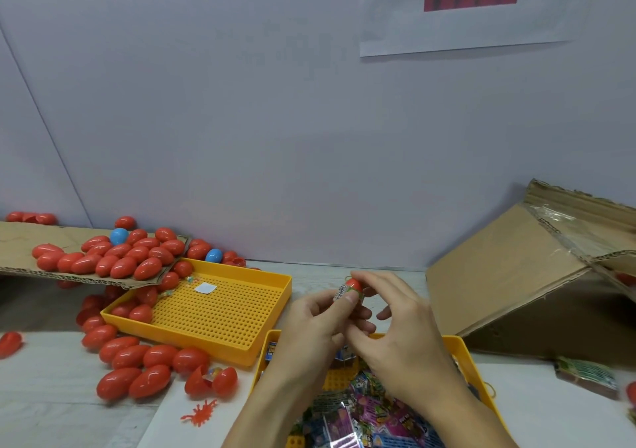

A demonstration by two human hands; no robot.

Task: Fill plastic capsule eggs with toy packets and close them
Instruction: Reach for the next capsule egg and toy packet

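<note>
Together our left hand [309, 323] and right hand [395, 323] hold a red capsule egg [353, 286] above the near yellow tray [459, 344] of toy packets [371, 413]; fingers of both hands pinch it, a packet edge sticking out at its seam. Closed red eggs [137, 361] lie on the table [51, 413] to the left, others on a cardboard sheet [20, 241] farther left.

A pale table [55, 409] carries, left of the hands, a perforated yellow tray [220, 313], loose red eggs [137, 358] and a red toy bug [201, 415]; beneath them a packet-filled yellow tray [463, 348]; right, a tipped cardboard box [509, 275].
</note>
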